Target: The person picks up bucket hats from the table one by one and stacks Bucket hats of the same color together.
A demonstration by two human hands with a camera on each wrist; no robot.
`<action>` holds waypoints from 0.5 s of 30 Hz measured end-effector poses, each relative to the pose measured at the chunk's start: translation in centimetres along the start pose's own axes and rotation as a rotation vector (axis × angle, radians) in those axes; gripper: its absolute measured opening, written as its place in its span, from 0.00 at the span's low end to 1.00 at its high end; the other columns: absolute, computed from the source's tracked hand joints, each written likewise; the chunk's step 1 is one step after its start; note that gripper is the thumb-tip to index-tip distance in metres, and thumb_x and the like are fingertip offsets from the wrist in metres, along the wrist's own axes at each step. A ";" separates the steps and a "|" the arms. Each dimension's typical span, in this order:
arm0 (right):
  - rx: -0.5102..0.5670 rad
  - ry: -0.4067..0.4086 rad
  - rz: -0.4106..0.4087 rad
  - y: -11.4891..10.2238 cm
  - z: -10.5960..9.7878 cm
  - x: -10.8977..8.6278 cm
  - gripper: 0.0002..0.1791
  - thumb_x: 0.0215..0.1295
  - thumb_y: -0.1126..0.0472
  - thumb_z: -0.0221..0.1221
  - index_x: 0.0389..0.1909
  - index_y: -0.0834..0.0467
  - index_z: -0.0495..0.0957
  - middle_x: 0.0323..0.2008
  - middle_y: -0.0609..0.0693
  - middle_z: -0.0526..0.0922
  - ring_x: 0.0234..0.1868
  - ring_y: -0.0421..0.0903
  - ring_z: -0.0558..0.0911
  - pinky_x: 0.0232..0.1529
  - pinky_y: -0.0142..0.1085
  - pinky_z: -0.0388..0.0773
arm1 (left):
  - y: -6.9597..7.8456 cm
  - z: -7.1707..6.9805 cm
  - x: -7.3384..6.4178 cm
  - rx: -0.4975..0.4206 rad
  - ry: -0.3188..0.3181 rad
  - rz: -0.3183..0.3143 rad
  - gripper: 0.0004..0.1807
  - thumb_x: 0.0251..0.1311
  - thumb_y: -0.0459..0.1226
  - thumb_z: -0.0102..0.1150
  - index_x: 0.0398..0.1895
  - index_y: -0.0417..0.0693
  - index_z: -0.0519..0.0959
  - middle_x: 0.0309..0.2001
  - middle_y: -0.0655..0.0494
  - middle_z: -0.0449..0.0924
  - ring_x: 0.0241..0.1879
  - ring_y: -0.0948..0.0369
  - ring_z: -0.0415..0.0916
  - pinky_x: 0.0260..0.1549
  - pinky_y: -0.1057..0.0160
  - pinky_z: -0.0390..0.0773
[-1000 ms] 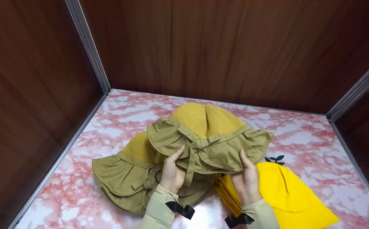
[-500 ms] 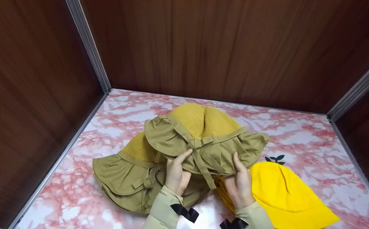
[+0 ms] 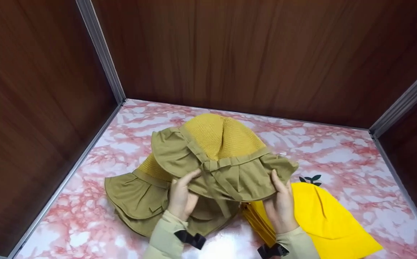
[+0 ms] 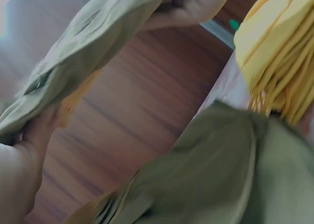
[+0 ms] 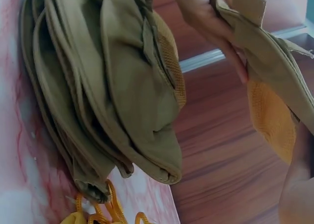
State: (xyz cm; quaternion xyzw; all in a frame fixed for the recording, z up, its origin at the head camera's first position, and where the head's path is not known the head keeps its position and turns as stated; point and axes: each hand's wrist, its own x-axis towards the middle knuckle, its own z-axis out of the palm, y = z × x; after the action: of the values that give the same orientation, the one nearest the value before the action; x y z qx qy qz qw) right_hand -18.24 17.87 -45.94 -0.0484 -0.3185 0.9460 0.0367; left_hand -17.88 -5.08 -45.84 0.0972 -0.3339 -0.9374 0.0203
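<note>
Both hands hold up a sun hat (image 3: 230, 144) with a yellow woven crown and a ruffled olive brim with a tied bow. My left hand (image 3: 182, 197) pinches the brim's lower edge left of centre, thumb on top. On the brim's right part, my right hand (image 3: 281, 205) grips the edge the same way. Beneath and to the left lies a stack of similar olive-brimmed hats (image 3: 136, 198), partly covered by the held one. In the right wrist view, the stacked hats (image 5: 113, 86) show several layered brims, and the held hat's woven crown (image 5: 272, 116) hangs below its brim.
Bright yellow bucket hats (image 3: 332, 223) lie stacked at the right, with a dark green leaf sprig (image 3: 312, 180) at the top. Yellow cords (image 4: 274, 94) trail from them. The pink marbled table (image 3: 75, 216) is enclosed by dark wood panels (image 3: 230, 54) with metal edging.
The held hat has moved a little left and its right side has dipped. My left hand has shifted left with it, and the bow's ties have swung. Both stacks lie as before.
</note>
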 end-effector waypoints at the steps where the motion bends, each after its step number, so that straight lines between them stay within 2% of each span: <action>1: -0.009 -0.004 -0.001 0.1 0.0 -0.1 0.14 0.75 0.62 0.51 0.57 0.50 0.70 0.47 0.48 0.83 0.45 0.44 0.84 0.50 0.38 0.84 | 0.5 -0.3 -0.1 0.033 0.005 -0.009 0.19 0.65 0.28 0.54 0.59 0.33 0.68 0.55 0.49 0.79 0.59 0.53 0.75 0.67 0.51 0.70; 2: -0.010 -0.007 0.002 0.2 0.0 -0.2 0.13 0.74 0.62 0.51 0.57 0.50 0.70 0.47 0.49 0.83 0.45 0.44 0.85 0.50 0.38 0.84 | 1.0 -0.7 -0.2 0.062 0.014 -0.013 0.22 0.67 0.32 0.54 0.62 0.36 0.68 0.63 0.47 0.73 0.67 0.51 0.67 0.73 0.46 0.60; 4: -0.018 -0.031 0.006 0.4 -0.1 -0.3 0.12 0.74 0.63 0.51 0.55 0.51 0.72 0.46 0.49 0.83 0.45 0.44 0.85 0.50 0.37 0.84 | 1.9 -1.3 -0.4 0.115 0.030 -0.005 0.22 0.68 0.41 0.57 0.60 0.37 0.71 0.73 0.47 0.61 0.75 0.49 0.51 0.75 0.39 0.43; 6: -0.035 -0.060 0.013 0.6 0.0 -0.5 0.11 0.75 0.63 0.51 0.54 0.51 0.73 0.45 0.48 0.83 0.45 0.43 0.84 0.50 0.36 0.83 | 2.7 -1.8 -0.5 0.143 0.028 0.018 0.24 0.68 0.47 0.57 0.60 0.40 0.71 0.79 0.50 0.48 0.78 0.48 0.39 0.75 0.37 0.34; 7: -0.032 -0.071 0.020 0.7 0.0 -0.5 0.11 0.74 0.64 0.51 0.54 0.51 0.74 0.45 0.49 0.83 0.45 0.43 0.84 0.50 0.36 0.83 | 3.1 -2.0 -0.5 0.150 0.032 0.028 0.27 0.68 0.49 0.56 0.62 0.41 0.70 0.80 0.52 0.45 0.79 0.49 0.37 0.75 0.37 0.33; 8: -0.034 -0.078 0.026 0.8 0.1 -0.6 0.12 0.74 0.64 0.52 0.53 0.51 0.75 0.45 0.49 0.83 0.45 0.43 0.84 0.50 0.36 0.83 | 3.4 -2.2 -0.4 0.143 0.032 0.040 0.25 0.69 0.49 0.55 0.60 0.41 0.71 0.79 0.51 0.48 0.78 0.49 0.41 0.76 0.39 0.36; 9: -0.036 -0.084 0.030 0.9 0.2 -0.7 0.12 0.74 0.64 0.52 0.53 0.50 0.76 0.45 0.48 0.83 0.45 0.43 0.84 0.50 0.36 0.83 | 3.7 -2.3 -0.3 0.125 0.028 0.053 0.27 0.70 0.49 0.54 0.63 0.40 0.68 0.78 0.51 0.50 0.77 0.49 0.46 0.77 0.42 0.42; 12: -0.054 -0.084 0.038 1.1 0.3 -0.9 0.12 0.73 0.65 0.53 0.52 0.50 0.77 0.45 0.48 0.83 0.45 0.42 0.84 0.50 0.35 0.83 | 4.6 -2.8 -0.3 0.098 0.062 0.068 0.40 0.72 0.47 0.52 0.77 0.45 0.44 0.78 0.51 0.51 0.76 0.52 0.51 0.76 0.50 0.51; 14: -0.080 -0.078 0.040 1.2 0.3 -1.0 0.11 0.74 0.65 0.52 0.51 0.50 0.78 0.45 0.48 0.84 0.43 0.42 0.85 0.48 0.35 0.84 | 5.2 -3.2 -0.3 0.095 0.110 0.071 0.47 0.71 0.47 0.53 0.79 0.48 0.33 0.78 0.51 0.52 0.75 0.52 0.55 0.75 0.52 0.56; 15: -0.094 -0.078 0.041 1.3 0.3 -1.0 0.11 0.74 0.65 0.52 0.50 0.50 0.78 0.44 0.48 0.84 0.43 0.42 0.85 0.48 0.35 0.84 | 5.5 -3.5 -0.3 0.097 0.137 0.075 0.49 0.71 0.47 0.54 0.79 0.50 0.30 0.78 0.52 0.52 0.75 0.53 0.55 0.74 0.53 0.58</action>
State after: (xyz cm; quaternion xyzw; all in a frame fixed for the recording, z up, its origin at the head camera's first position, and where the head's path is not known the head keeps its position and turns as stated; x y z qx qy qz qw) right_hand -17.28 16.55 -46.41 -0.0199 -0.3626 0.9317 0.0025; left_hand -17.07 -11.47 -44.96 0.1494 -0.3802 -0.9098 0.0735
